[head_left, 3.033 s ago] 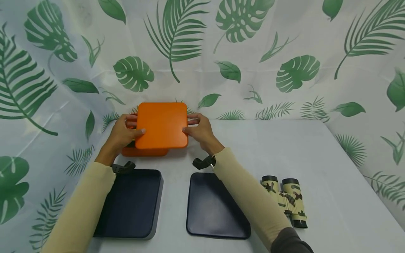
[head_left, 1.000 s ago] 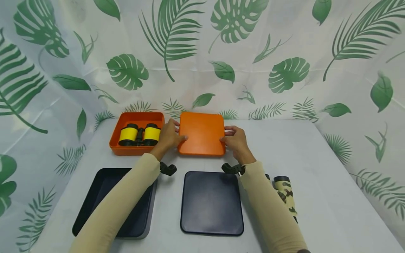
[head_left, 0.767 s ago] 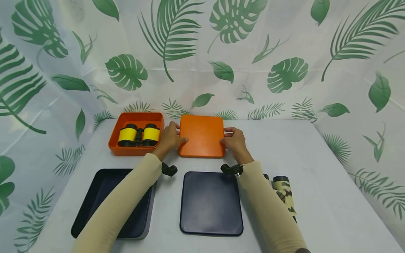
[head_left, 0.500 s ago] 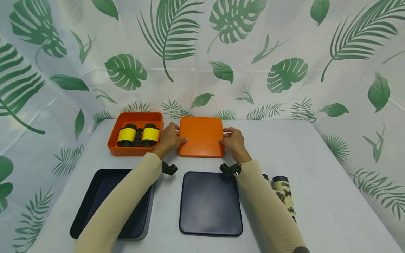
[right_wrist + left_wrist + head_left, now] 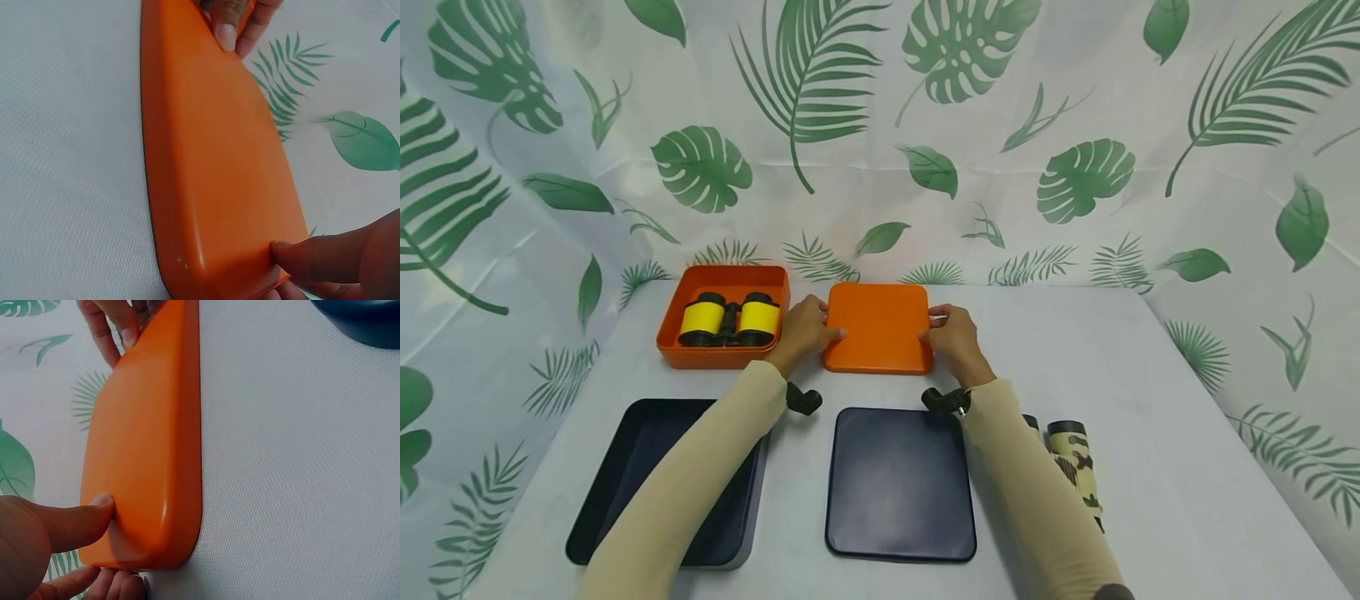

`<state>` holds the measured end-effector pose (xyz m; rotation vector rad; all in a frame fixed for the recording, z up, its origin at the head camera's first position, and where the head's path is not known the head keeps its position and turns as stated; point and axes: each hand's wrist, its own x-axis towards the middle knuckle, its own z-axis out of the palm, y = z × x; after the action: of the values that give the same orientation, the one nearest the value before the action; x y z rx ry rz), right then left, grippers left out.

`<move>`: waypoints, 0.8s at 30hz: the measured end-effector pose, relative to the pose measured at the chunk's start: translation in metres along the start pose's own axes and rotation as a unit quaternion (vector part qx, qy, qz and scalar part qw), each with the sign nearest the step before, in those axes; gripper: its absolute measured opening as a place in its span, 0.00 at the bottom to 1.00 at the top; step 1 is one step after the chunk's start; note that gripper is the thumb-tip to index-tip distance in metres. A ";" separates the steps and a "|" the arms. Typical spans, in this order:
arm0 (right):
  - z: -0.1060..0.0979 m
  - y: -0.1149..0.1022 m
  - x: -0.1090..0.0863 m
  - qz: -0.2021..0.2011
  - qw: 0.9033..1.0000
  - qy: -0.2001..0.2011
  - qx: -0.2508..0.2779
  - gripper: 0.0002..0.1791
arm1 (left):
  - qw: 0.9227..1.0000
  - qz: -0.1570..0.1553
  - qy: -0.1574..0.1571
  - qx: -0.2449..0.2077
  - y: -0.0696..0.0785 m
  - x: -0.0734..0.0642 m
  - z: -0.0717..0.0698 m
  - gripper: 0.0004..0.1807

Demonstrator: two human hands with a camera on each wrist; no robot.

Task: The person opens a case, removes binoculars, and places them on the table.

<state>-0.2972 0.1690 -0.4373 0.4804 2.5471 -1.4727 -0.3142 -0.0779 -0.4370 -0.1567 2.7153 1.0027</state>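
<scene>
An orange box lid (image 5: 878, 329) lies top side up at the back of the table, its near edge down on the cloth. My left hand (image 5: 806, 332) grips its left side, thumb on top and fingers at the edge. On the opposite side my right hand (image 5: 956, 337) holds it the same way, and its thumb (image 5: 312, 259) presses the top in the right wrist view. Left of the lid stands an orange box (image 5: 722, 358) with yellow and black binoculars (image 5: 730, 319) inside.
A dark navy box (image 5: 625, 467) stands front left, partly behind the left sleeve. A navy lid (image 5: 901, 483) lies front centre. Camouflage binoculars (image 5: 1078, 462) lie on the right, partly hidden by the right sleeve. A leaf-printed curtain (image 5: 992, 183) closes off the back.
Both hands have carried the orange lid off the orange box to the right, uncovering the yellow binoculars, and lowered it onto the table. Lately its far edge has sunk down.
</scene>
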 end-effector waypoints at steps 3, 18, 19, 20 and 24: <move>0.000 -0.001 0.001 0.006 1.000 -0.004 -0.010 0.29 | 1.000 0.004 -0.002 0.012 -0.001 0.000 0.000 0.34; 0.007 0.001 0.000 -0.038 0.997 0.017 -0.065 0.31 | 0.998 0.045 0.000 0.042 0.002 -0.009 0.000 0.41; 0.008 0.001 -0.001 -0.047 0.996 0.026 -0.071 0.32 | 0.998 0.049 0.002 0.040 0.004 -0.011 -0.001 0.42; 0.008 0.001 -0.001 -0.054 0.995 0.036 -0.074 0.31 | 0.998 0.053 0.004 0.038 0.006 -0.013 -0.001 0.43; 0.010 -0.006 -0.006 -0.085 0.990 0.065 -0.087 0.31 | 0.996 0.078 0.028 0.043 0.014 -0.023 -0.004 0.44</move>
<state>-0.2937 0.1562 -0.4359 0.3518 2.8508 -1.2913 -0.2955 -0.0692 -0.4189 0.0444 2.8518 0.9323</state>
